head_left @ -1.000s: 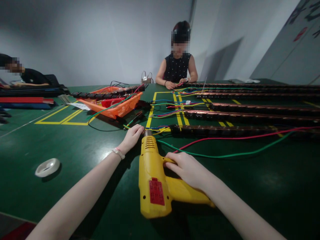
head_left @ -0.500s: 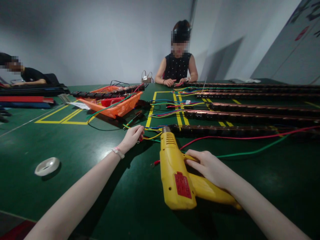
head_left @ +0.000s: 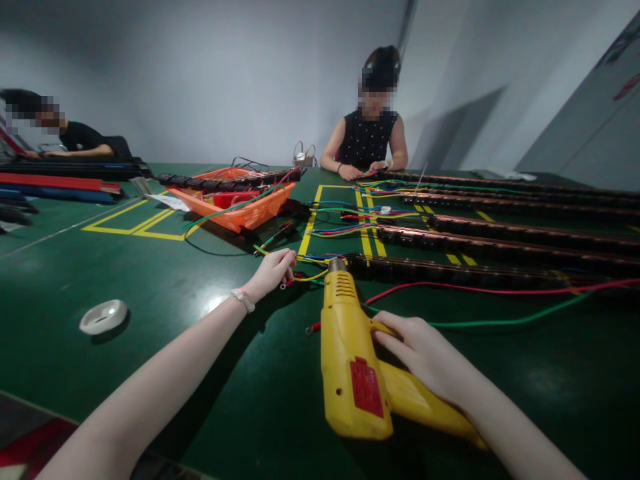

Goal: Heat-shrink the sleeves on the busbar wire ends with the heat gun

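Observation:
My right hand [head_left: 423, 353] is wrapped round the handle of a yellow heat gun [head_left: 350, 360], whose nozzle points away from me toward a bundle of coloured wires [head_left: 310, 267]. My left hand [head_left: 273, 270] reaches forward and pinches a yellow wire with a red terminal at the near end of that bundle. The wires run from a long black and copper strip [head_left: 450, 270] lying across the green table [head_left: 150, 293].
Several more long strips [head_left: 500, 233] lie parallel at the right. An orange basket [head_left: 240, 203] with parts stands at the back left. A white tape roll [head_left: 103, 315] lies near left. One person sits across the table, another at the far left.
The heat gun and my right hand have moved right, from in front of my left hand to beside the strip's end. My left hand has stayed at the wires.

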The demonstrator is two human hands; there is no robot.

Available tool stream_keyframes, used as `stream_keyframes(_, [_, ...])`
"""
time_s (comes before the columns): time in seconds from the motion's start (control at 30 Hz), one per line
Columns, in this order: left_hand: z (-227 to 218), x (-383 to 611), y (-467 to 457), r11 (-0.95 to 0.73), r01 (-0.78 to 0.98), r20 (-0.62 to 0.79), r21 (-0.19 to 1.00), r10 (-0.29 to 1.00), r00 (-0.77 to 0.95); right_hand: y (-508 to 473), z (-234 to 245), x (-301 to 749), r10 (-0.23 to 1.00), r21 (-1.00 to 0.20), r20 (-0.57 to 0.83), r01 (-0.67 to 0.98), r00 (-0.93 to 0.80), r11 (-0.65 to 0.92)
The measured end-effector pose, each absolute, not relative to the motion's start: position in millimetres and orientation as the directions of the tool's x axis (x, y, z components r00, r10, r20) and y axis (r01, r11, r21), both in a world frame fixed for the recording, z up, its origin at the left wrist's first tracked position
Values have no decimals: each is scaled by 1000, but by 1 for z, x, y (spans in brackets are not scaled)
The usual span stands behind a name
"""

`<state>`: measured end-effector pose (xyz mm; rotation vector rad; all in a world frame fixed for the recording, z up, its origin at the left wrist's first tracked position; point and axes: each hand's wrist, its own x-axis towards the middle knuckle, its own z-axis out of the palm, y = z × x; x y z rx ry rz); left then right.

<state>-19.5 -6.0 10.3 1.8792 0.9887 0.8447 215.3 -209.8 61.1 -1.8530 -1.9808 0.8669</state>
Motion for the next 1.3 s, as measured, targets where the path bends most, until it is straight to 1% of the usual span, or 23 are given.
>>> stream_keyframes(0.17, [11,-21,-7,-394,296,217,870,845,488,-200,60,182,977,-535,-119,840,-177,87])
stream_keyframes(0.33, [10,-23,-4,-532,372,335,761,812,478,-190,56,162,971,-525,-30,831,-235,185])
stream_keyframes(0.7, [11,-23,-6,-546,417,353,726,817,455,-187,55,165,961,-543,-5,808,-276,229])
stream_keyframes(0.8, [12,-23,-12,-534,399,330,745,815,476,-186,55,176,959,-559,-26,800,-283,221])
stream_keyframes(0.93, [13,-24,-16,-482,371,272,793,827,492,-189,58,199,966,-572,-59,802,-250,173])
stream_keyframes(1.03, [14,-24,-17,-471,354,265,808,827,496,-194,61,216,970,-591,-84,795,-227,135])
stream_keyframes(1.17, [15,-24,-17,-544,365,308,755,787,535,-198,61,229,972,-622,-106,776,-212,101])
stream_keyframes(1.3, [14,-25,-15,-612,394,356,686,754,552,-198,59,230,973,-601,-117,794,-199,90])
